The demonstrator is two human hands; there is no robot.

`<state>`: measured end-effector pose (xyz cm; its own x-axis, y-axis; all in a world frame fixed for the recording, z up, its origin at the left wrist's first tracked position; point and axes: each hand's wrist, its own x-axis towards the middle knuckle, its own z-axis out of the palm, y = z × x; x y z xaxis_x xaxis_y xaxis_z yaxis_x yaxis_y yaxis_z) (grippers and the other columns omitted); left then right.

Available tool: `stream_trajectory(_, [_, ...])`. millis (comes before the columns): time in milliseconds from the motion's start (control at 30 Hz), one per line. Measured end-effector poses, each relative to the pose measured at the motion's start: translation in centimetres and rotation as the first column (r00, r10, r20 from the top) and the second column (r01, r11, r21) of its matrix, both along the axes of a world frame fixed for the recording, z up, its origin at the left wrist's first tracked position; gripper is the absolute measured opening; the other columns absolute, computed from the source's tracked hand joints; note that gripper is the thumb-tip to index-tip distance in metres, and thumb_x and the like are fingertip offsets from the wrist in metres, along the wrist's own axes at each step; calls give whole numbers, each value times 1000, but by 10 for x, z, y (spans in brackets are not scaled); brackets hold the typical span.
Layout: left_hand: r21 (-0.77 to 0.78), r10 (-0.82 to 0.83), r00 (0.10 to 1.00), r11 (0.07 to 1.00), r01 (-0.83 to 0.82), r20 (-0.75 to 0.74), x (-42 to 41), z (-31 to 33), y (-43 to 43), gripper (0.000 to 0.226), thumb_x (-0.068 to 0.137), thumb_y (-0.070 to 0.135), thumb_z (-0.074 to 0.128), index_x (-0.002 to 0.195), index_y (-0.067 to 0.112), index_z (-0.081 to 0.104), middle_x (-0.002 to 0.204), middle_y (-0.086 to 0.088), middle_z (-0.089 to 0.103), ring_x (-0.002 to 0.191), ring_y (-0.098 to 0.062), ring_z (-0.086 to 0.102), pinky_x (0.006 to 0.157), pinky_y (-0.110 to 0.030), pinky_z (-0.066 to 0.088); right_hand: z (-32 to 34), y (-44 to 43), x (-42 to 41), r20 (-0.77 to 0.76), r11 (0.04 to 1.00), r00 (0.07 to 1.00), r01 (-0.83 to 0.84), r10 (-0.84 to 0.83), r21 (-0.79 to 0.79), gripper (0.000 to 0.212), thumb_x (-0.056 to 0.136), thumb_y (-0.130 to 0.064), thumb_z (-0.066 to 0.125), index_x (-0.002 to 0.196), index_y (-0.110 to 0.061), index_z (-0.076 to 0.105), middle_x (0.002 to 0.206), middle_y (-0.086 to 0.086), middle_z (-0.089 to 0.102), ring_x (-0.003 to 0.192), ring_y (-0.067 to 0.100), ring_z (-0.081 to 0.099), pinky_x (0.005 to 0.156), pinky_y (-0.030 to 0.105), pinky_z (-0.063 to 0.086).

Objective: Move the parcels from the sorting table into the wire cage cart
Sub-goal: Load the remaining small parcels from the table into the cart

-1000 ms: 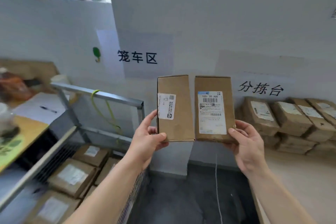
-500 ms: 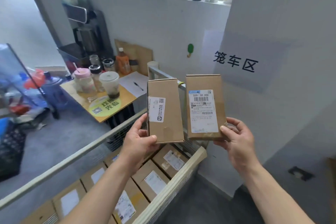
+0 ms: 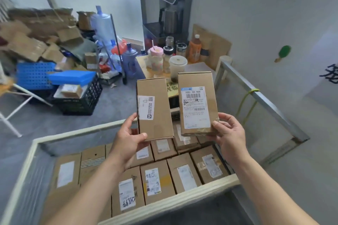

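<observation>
I hold two brown cardboard parcels upright, side by side, above the wire cage cart. My left hand grips the bottom of the left parcel, which bears a small white side label. My right hand grips the lower right corner of the right parcel, which has a large white shipping label. Below them the cart holds several labelled brown parcels lying flat in rows. The sorting table is out of view.
A metal rail with a yellow-green tie bounds the cart on the right. Behind it a small table carries cups, jars and a bottle. Blue and black crates and piled cardboard stand at the left on grey floor.
My view has swung left and down from the wall signs to the cart. Both parcels now hang over its open top, still gripped the same way.
</observation>
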<state>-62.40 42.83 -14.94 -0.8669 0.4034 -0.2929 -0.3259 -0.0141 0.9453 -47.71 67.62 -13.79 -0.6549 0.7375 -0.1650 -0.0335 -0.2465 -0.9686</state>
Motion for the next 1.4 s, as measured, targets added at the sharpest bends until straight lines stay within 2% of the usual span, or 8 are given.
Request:
stream_trajectory(100, [-10, 47, 999, 999, -47, 18, -12, -7, -28, 75, 89, -13, 59, 143, 37, 49, 100, -8, 76, 99, -36, 71, 85, -54, 60, -11, -17, -26, 48, 997, 996, -77, 76, 25, 23, 95, -5, 65, 116, -12, 60, 102, 13, 76, 97, 33, 74, 73, 48, 63])
stream_trajectory(267, [-38, 86, 995, 996, -84, 47, -50, -24, -69, 74, 90, -13, 58, 141, 39, 47, 98, -6, 76, 93, -30, 74, 75, -41, 61, -23, -49, -67, 106, 990, 987, -127, 120, 61, 22, 97, -8, 63, 118, -12, 59, 102, 11, 77, 96, 30, 75, 81, 53, 60])
stream_trajectory(500, [-66, 75, 991, 995, -68, 109, -98, -53, -104, 78, 89, -14, 60, 147, 35, 44, 110, -12, 72, 91, -28, 74, 66, -33, 60, -42, -77, -108, 185, 988, 980, -101, 78, 121, 21, 97, -9, 64, 116, -16, 61, 99, 10, 77, 90, 30, 75, 76, 50, 62])
stream_trajectory(800, [-145, 49, 972, 989, -16, 228, -116, -113, -97, 80, 87, -16, 61, 146, 35, 46, 106, -12, 72, 93, -31, 73, 70, -39, 60, -100, -76, -115, 344, 995, 936, -94, 76, 36, 24, 95, -9, 66, 118, -13, 60, 98, 8, 78, 91, 27, 76, 73, 42, 63])
stream_trajectory(1000, [-233, 95, 937, 972, -15, 337, -110, -184, -74, 80, 88, -17, 59, 148, 34, 43, 114, -15, 70, 96, -31, 73, 75, -42, 61, -184, -49, -121, 495, 992, 859, -111, 129, -65, 20, 94, -6, 66, 113, -14, 63, 95, 6, 78, 88, 26, 76, 76, 49, 63])
stream_trajectory(1100, [-273, 114, 916, 962, -5, 385, -110, -227, -56, 81, 89, -16, 58, 152, 32, 37, 125, -17, 62, 103, -33, 69, 83, -46, 60, -237, -33, -133, 573, 988, 805, -117, 156, -104, 19, 95, -4, 65, 112, -14, 64, 93, 3, 78, 86, 24, 76, 68, 42, 62])
stream_trajectory(1233, [-349, 170, 891, 937, -14, 421, -117, -282, -34, 86, 89, -16, 59, 153, 36, 33, 132, -14, 58, 102, -28, 68, 72, -35, 60, -295, -14, -154, 631, 983, 754, -122, 180, -135, 19, 95, -6, 66, 110, -17, 64, 99, 4, 76, 88, 21, 75, 66, 38, 62])
stream_trajectory(1400, [-430, 198, 876, 903, 11, 439, -132, -351, -13, 85, 90, -13, 60, 152, 39, 34, 122, -9, 62, 100, -24, 69, 70, -32, 59, -356, 9, -192, 666, 979, 718, -136, 202, -150, 21, 95, -8, 66, 106, -24, 60, 106, 4, 71, 96, 23, 72, 71, 40, 64])
